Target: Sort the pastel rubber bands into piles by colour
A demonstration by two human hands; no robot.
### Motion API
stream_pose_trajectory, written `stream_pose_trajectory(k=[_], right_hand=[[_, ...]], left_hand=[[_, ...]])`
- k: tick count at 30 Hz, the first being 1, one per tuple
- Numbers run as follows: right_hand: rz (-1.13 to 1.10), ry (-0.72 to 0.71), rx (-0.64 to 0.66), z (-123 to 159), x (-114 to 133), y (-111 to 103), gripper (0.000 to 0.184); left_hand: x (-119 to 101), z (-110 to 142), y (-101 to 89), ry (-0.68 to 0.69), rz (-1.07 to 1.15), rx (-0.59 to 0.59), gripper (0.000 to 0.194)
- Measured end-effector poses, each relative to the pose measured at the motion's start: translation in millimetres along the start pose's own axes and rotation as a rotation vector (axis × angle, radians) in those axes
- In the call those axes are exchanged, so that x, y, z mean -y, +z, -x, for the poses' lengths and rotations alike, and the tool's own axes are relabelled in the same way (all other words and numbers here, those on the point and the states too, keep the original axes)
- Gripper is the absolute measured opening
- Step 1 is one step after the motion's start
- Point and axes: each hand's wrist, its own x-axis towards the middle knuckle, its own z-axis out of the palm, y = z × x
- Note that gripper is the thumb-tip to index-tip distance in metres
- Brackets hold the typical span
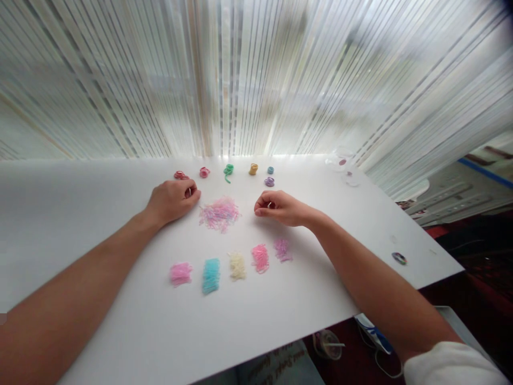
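Observation:
My left hand point(173, 200) rests on the white table with its fingers curled and thumb against them. It lies just in front of a red coil point(181, 175) and left of a loose heap of mixed pastel strands point(219, 214). Right of that heap my right hand point(280, 207) has thumb and fingertips pinched together; whatever is between them is too small to make out. Nearer me, small sorted piles form a row: pink strands point(180, 274), blue strands point(211, 276), cream strands point(237, 266), deeper pink strands point(260, 258) and purple strands point(283, 249).
Along the back lie coils: pink point(204, 172), green point(228, 171), yellow point(253, 169), blue point(270, 170) and purple point(269, 182). Clear round pieces point(349, 178) sit at the back right. A dark ring-shaped item point(399, 258) lies near the right edge. A striped curtain point(248, 80) hangs behind.

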Motion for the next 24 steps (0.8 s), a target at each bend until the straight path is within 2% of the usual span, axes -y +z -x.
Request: stream_pose_trajectory(k=[7, 12, 24], right_hand=[[0.007, 0.012, -0.246, 5, -9, 25, 0.013], [0.027, 0.008, -0.358, 3, -11, 31, 0.012], [0.020, -0.065, -0.349, 11, -10, 33, 0.015]], left_hand=[[1, -1, -0.5, 0.002, -0.015, 0.003, 0.035], [3, -3, 1.0, 0.003, -0.018, 0.008, 0.037], [-2, 2, 0.0, 0.013, 0.004, -0.003, 0.033]])
